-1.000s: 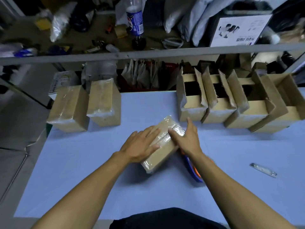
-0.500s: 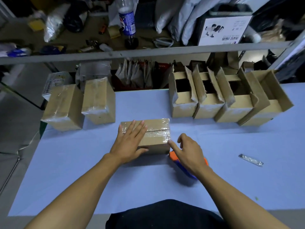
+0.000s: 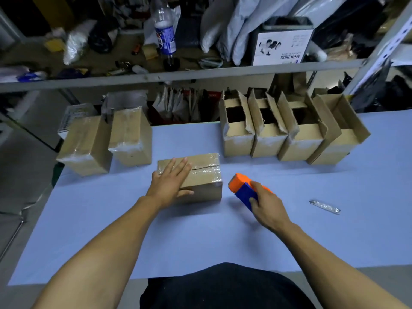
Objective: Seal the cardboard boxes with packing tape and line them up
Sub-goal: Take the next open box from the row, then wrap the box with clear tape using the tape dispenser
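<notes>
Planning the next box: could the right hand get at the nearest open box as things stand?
Probably not yet: the right hand grips the tape dispenser. The path to the open box looks free, over bare table.

Left hand (image 3: 170, 182) is flat on top of the taped box (image 3: 196, 177) mid-table, right hand (image 3: 266, 205) gripping an orange-and-blue tape dispenser (image 3: 242, 189) just beside it. Two sealed boxes (image 3: 107, 139) back left, four open boxes (image 3: 287, 132) back right.

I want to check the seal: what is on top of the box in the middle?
Clear tape runs across the middle box; the left hand rests flat on its left part, hiding the tape beneath it.
</notes>
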Tool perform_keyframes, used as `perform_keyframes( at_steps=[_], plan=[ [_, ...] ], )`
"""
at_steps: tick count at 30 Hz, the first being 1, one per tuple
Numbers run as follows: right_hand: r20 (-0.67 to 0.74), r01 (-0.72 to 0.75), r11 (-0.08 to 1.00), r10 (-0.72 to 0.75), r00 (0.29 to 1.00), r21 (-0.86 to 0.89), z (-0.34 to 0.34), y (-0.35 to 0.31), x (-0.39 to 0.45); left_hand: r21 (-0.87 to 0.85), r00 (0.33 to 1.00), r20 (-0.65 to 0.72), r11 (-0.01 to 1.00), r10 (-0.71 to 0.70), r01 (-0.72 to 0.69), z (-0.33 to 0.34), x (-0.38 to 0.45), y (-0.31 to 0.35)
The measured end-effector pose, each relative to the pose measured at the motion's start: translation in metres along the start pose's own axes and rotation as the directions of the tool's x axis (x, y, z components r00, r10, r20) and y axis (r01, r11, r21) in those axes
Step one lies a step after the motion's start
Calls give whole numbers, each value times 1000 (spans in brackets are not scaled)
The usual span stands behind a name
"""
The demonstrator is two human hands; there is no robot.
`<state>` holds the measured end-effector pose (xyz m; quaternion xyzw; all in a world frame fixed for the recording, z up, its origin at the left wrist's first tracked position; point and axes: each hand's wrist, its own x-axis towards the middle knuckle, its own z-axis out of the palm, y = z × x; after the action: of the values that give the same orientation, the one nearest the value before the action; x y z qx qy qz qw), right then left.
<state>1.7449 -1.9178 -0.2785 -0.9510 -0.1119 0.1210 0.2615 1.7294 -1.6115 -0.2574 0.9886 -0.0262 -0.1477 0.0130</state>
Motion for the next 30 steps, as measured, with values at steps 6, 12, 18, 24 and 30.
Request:
perform_keyframes(
  at_steps=[6, 12, 18, 24, 30],
  plan=[
    [-58, 85, 975, -74, 996, 207, -61, -30, 20, 35, 996, 10, 996, 85, -85, 4, -7, 40],
    [-21, 264, 934, -267, 964, 241, -83, -79, 34, -137, 990, -72, 981, 125, -134, 13, -10, 48],
    [151, 288, 921, -334, 930, 260, -72, -100, 40, -419, 995, -71, 902, 77, -100, 0, -8, 40],
    [194, 449, 884, -466, 863, 131, -72, -104, 64, -976, 937, -40, 214, -348, 38, -34, -23, 28],
    [320, 521, 847, -524, 789, 104, -75, -112, 83, -912, 877, 342, -343, -337, 224, -61, -17, 37]
  ],
)
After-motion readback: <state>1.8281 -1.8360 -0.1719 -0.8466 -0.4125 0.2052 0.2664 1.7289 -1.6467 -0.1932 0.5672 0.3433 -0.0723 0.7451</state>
